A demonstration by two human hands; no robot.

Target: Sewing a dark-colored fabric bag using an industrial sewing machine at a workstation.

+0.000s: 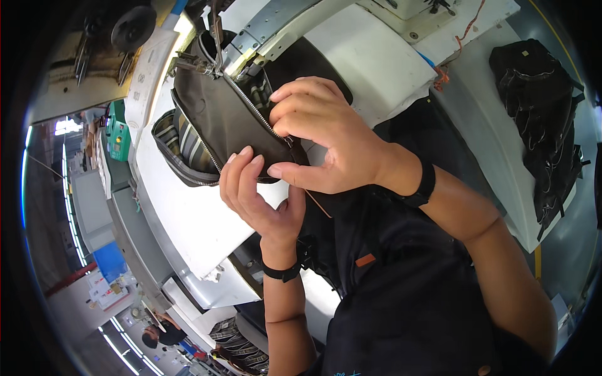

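Observation:
A dark grey-brown bag lies under the sewing machine's needle area. Two silvery zippers run along it; the upper zipper leads from the needle area toward my hands. Striped lining shows through the gaping lower opening. My right hand curls its fingers over the upper zipper's edge, with the thumb against the bag's near side. Beside it, my left hand has its fingertips on the bag's near edge and its thumb below. Both hands grip the bag; the fabric beneath the fingers is hidden.
The machine's metal arm spans the top, over a white work surface. Black bags lie on a pale surface at the right. A green box stands at the left. Another person is at the lower left.

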